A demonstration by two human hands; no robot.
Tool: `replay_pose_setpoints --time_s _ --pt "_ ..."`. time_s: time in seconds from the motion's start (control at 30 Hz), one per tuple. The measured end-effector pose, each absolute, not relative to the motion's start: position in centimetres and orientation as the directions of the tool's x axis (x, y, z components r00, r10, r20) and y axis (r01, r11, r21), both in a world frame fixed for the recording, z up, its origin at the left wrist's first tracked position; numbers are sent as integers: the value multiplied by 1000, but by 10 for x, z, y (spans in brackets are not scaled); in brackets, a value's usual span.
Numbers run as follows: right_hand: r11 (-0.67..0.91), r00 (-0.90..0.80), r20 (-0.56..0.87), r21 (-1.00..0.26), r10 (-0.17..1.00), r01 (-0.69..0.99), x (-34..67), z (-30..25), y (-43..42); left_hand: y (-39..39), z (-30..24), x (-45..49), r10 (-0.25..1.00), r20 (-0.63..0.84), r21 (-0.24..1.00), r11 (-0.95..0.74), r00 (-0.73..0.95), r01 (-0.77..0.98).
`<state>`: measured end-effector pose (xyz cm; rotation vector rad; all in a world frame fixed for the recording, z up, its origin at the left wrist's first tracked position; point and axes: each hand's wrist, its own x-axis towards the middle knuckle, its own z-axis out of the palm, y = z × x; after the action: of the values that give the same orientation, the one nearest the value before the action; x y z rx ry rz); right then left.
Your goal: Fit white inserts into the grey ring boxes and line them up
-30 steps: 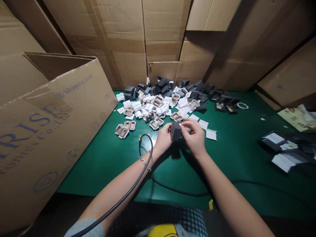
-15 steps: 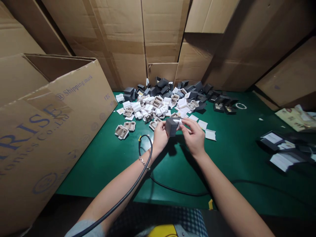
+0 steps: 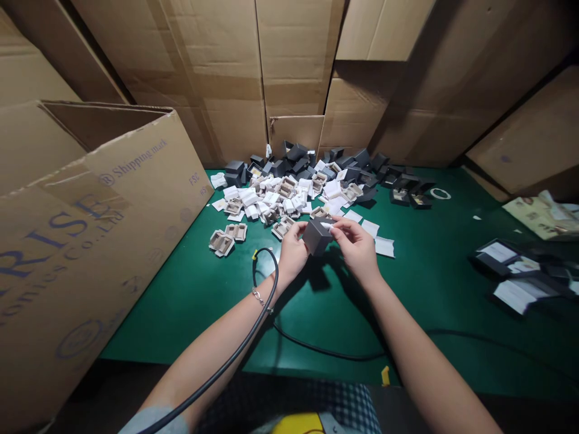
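Note:
My left hand (image 3: pixel 293 252) and my right hand (image 3: pixel 359 248) meet over the green table (image 3: pixel 190 295), both closed on a small dark grey box (image 3: pixel 317 237). The left hand grips its left side. The right-hand fingertips pinch at its top right edge, where a bit of white shows. Just beyond the hands lies a heap of white and beige inserts (image 3: pixel 280 199), with several dark grey boxes (image 3: pixel 298 158) behind it.
A large open cardboard carton (image 3: pixel 85 229) stands at the left. Cardboard sheets (image 3: pixel 294 72) wall the back. A black cable (image 3: pixel 266 283) loops over my left wrist and across the table. Dark open boxes and white cards (image 3: pixel 520 277) lie at the right.
The hands have turned the dark box slightly and shifted a little down and left; the white piece at its top now shows less.

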<state>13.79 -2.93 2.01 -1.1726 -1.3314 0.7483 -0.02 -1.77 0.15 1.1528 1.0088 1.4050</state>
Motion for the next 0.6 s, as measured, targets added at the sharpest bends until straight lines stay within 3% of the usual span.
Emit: replay_pose_setpoints --time_s 0.27,0.6 --pt "206 99 225 -963 969 174 146 24 -26 -16 -1 0 991 131 979 -127 14 -159" --pt "207 70 220 -966 973 157 153 26 -22 -18 -3 2 989 137 981 -127 64 -147"
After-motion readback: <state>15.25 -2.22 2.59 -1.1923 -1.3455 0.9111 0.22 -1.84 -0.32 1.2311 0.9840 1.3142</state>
